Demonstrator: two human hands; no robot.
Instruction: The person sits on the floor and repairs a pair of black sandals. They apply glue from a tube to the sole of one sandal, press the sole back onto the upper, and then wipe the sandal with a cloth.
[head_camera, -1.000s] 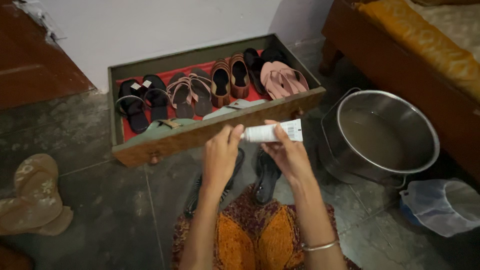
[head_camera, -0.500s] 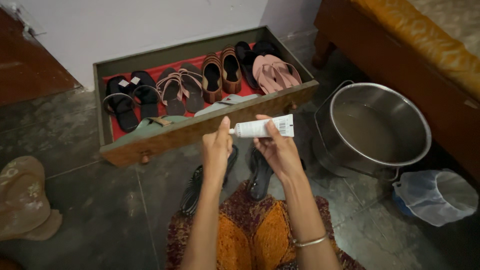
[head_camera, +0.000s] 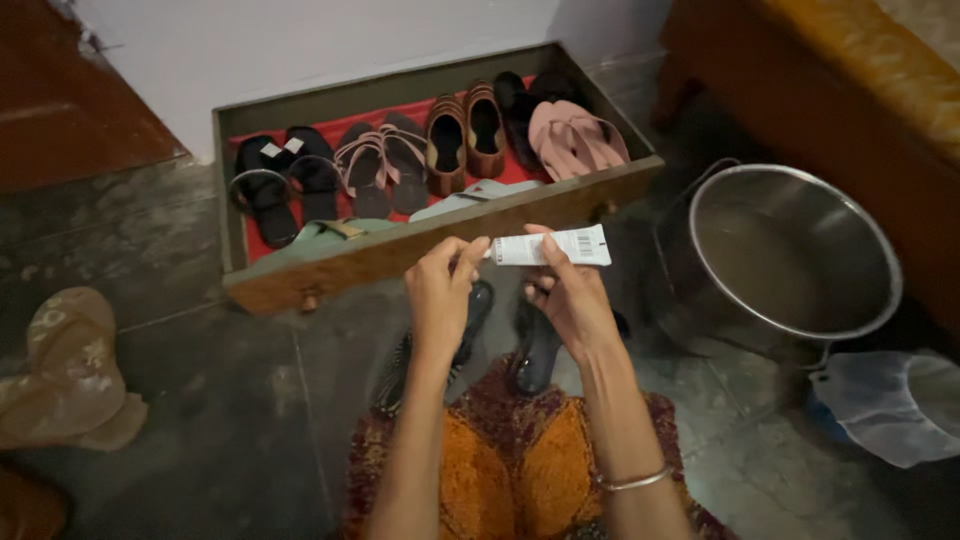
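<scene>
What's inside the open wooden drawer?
The wooden drawer holds pairs of footwear on a red lining: black sandals, pink strappy sandals, brown shoes, pink slippers. Its front board hides the nearest pieces' lower parts.

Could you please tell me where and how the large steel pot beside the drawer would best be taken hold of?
The steel pot stands upright and open on the floor, right of the wooden drawer. Its thin wire handle lies against the rim at the upper left, so I would probably come from above and grip there, or clasp the rim on opposite sides with both hands, since the wall looks wide and smooth.
</scene>
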